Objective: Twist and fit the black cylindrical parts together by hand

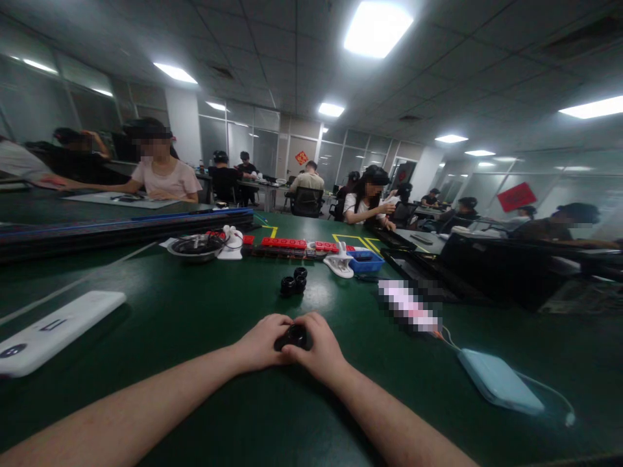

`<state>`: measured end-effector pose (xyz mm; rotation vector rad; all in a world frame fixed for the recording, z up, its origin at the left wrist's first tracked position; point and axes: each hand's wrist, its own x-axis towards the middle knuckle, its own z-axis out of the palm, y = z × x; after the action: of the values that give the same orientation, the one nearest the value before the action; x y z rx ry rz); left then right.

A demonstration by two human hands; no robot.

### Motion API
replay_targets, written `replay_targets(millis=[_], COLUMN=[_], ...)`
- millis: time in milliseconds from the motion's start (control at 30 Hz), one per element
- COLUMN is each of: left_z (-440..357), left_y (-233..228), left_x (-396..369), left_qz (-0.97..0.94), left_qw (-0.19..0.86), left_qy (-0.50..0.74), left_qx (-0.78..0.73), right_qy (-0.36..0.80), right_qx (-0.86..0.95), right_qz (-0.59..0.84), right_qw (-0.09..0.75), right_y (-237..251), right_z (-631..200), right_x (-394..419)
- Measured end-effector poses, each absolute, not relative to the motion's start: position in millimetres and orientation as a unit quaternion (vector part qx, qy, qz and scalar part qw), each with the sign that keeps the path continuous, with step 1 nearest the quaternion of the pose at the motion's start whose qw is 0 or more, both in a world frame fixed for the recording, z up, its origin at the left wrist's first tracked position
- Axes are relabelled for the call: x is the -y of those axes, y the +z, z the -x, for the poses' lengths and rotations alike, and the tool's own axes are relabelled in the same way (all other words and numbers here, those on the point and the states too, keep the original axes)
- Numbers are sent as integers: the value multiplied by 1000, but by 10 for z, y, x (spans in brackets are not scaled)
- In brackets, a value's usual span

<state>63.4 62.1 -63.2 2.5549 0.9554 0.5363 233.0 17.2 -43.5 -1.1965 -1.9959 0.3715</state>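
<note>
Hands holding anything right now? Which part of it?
Yes: a small round black part, pinched between both hands, left hand on its left side, right hand on its right, just above the green table.

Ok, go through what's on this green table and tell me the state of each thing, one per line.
Left hand: closed on the small black part, resting on the table.
Right hand: closed on the same part.
Small black part: held between both hands.
Black parts further out: loose, bunched together, untouched.
Blue bin: upright, open-topped.
Light blue power bank: lying flat, cable plugged in.
White device: lying flat.

Dim room w/ glaring ceiling panels [377, 27], wide-angle warp at edges, slightly soft.
</note>
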Motion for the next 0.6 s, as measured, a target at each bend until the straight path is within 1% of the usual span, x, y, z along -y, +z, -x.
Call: replay_targets(millis=[200, 400, 600], left_z=[-637, -631, -641], left_y=[-652, -622, -583], left_x=[-625, -627, -597], left_qz=[-903, -903, -903], left_qw=[177, 183, 187], left_qy=[211, 190, 203], left_qx=[-329, -340, -331], right_qy=[173, 165, 165], right_qx=[808, 790, 787], right_qz=[431, 442, 439], right_qw=[363, 391, 401], right_y=[-426, -419, -433], right_z=[-2371, -2367, -2335], right_x=[-186, -175, -179])
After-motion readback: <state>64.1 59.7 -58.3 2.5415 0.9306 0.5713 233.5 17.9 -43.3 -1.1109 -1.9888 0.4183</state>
